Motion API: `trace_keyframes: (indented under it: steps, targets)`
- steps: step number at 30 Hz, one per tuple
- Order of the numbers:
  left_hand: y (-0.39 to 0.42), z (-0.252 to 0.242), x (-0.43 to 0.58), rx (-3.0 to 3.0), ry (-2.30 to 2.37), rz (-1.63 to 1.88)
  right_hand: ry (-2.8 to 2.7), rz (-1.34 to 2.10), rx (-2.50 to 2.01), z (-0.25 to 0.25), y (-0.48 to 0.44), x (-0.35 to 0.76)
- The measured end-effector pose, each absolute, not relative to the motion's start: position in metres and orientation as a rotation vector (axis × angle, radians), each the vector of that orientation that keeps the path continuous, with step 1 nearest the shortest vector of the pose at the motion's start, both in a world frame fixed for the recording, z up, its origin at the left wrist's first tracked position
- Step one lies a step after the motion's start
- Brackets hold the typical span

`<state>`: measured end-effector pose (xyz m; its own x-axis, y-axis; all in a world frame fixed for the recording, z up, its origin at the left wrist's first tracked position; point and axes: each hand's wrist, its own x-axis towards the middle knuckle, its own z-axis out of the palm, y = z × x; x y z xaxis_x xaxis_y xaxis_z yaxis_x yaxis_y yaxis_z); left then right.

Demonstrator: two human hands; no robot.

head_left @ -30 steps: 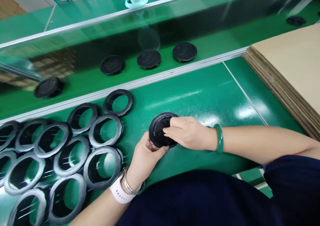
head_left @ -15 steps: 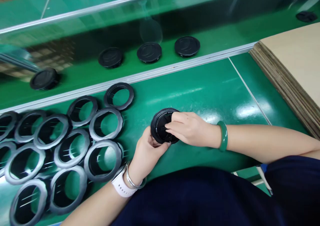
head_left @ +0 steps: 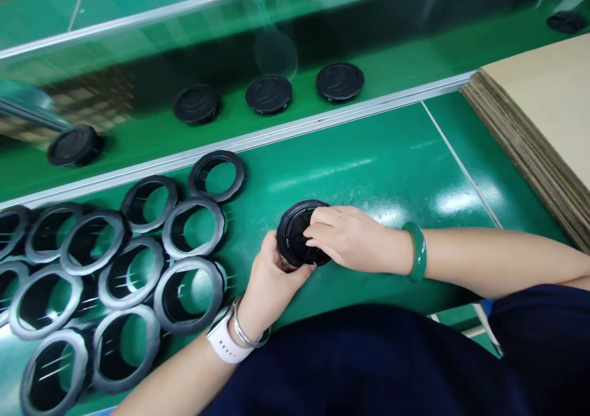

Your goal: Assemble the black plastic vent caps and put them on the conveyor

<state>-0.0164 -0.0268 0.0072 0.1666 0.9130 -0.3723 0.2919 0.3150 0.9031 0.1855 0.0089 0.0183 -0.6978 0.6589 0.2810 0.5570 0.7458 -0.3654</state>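
A round black part (head_left: 295, 235) with a ridged rim is held above the green table, its inner side facing up. My left hand (head_left: 276, 281) grips its lower left edge, thumb on the near rim and fingers curled beneath. The fingers of my right hand (head_left: 348, 238) are bent together and reach into the middle of the part from the right; their tips are partly hidden, and any small piece between them cannot be made out.
Several black rings (head_left: 193, 227) lie close together at the left of the green table (head_left: 369, 152). Beyond a metal strip (head_left: 276, 138) several round black parts (head_left: 340, 82) rest on a green surface. Flat cardboard sheets (head_left: 548, 90) are stacked at the right.
Both hands stay around the black part, with only a very slight shift of the right hand. The background has moved a little left and up in the view.
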Motion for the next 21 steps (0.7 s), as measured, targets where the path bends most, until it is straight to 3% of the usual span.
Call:
trace_keyframes:
  steps: [21]
  targets:
    - [-0.0273, 0.0060, -0.0195, 1.232, 1.350, 0.607, -2.607, 0.402, -0.895, 0.0224, 0.0078, 0.1874]
